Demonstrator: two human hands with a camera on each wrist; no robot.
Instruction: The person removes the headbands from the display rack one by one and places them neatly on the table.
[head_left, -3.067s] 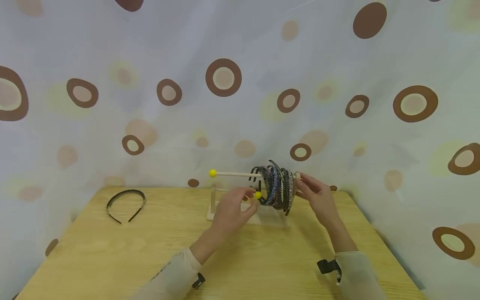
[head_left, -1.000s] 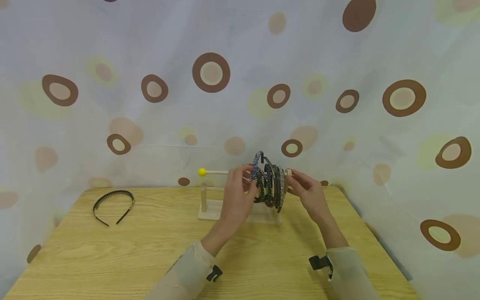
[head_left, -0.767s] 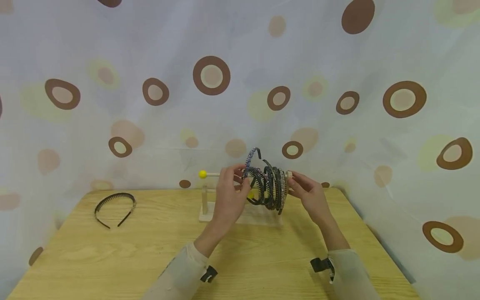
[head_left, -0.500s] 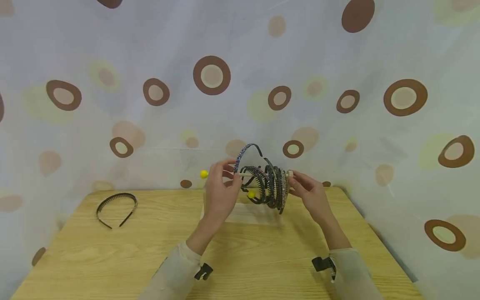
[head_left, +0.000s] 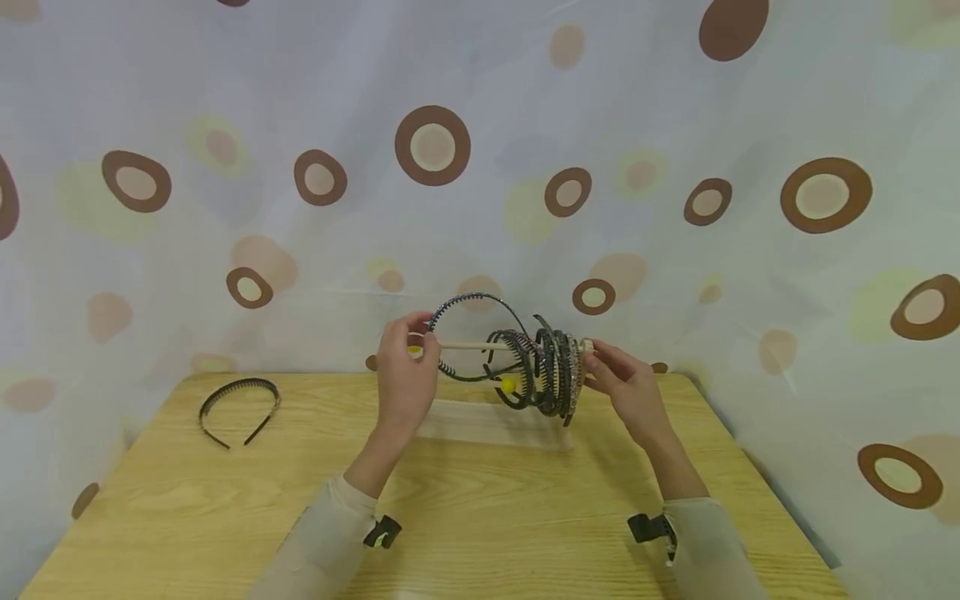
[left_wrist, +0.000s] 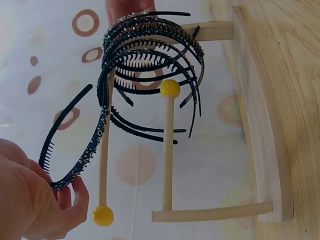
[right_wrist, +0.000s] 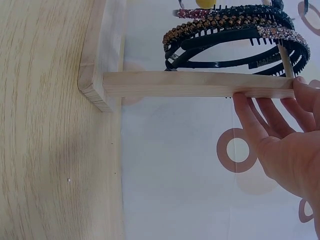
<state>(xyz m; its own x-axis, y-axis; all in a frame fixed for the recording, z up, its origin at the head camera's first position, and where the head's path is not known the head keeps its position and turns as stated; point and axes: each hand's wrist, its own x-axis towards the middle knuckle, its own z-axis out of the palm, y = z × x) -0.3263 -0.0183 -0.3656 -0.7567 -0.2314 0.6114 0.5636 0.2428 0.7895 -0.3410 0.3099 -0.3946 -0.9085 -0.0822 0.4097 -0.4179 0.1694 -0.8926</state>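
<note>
My left hand (head_left: 405,371) pinches the curved middle of a glittery dark headband (left_wrist: 87,152) near a yellow ball (left_wrist: 103,216) on the end of one rod. This headband stands away from a bundle of several beaded headbands (head_left: 555,375) hanging on the wooden rack (left_wrist: 260,115), though one of its ends still reaches the bundle. Whether the rod runs through it, I cannot tell. With thumb and fingers, my right hand (head_left: 637,396) grips the top of the rack's right post (right_wrist: 200,84), beside the bundle.
Another black toothed headband (head_left: 240,385) lies on the left of the wooden table (head_left: 480,517). A second rod of the rack ends in a yellow ball (left_wrist: 170,89). Close behind the table hangs a white sheet (head_left: 480,233) with brown circles.
My left hand has drawn the glittery headband leftward along the rod, out from the bundle toward the ball end. My right hand has stayed at the post.
</note>
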